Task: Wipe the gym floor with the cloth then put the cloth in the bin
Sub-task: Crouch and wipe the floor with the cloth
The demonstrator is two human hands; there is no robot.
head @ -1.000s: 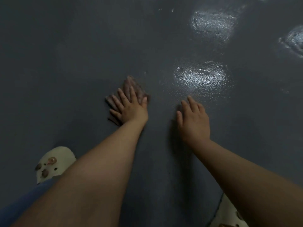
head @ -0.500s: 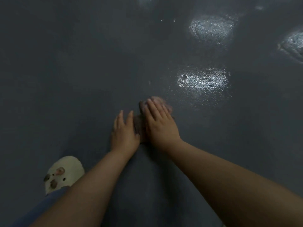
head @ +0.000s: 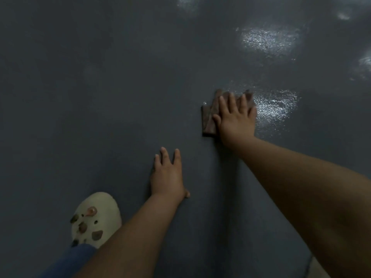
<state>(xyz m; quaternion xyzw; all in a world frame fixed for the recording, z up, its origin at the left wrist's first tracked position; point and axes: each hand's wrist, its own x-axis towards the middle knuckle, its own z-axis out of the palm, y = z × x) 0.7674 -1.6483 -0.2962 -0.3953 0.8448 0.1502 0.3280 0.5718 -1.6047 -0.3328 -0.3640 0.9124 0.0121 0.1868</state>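
Observation:
A small brownish folded cloth (head: 208,119) lies flat on the dark grey gym floor (head: 100,97). My right hand (head: 235,119) presses down on it with straight, spread fingers and covers most of it. The cloth sits at the left edge of a shiny patch (head: 275,105). My left hand (head: 167,177) rests flat on the bare floor, nearer to me and to the left, apart from the cloth. No bin is in view.
My left foot in a cream clog (head: 96,219) with charms stands at the lower left, below a blue trouser leg (head: 72,259). More shiny patches (head: 269,40) lie farther away at the upper right. A pale shoe edge (head: 319,269) shows at the bottom right.
The cloth passed from under my left hand to under my right hand, which has pushed it away to the right towards the shiny patch. My left hand drew back onto bare floor.

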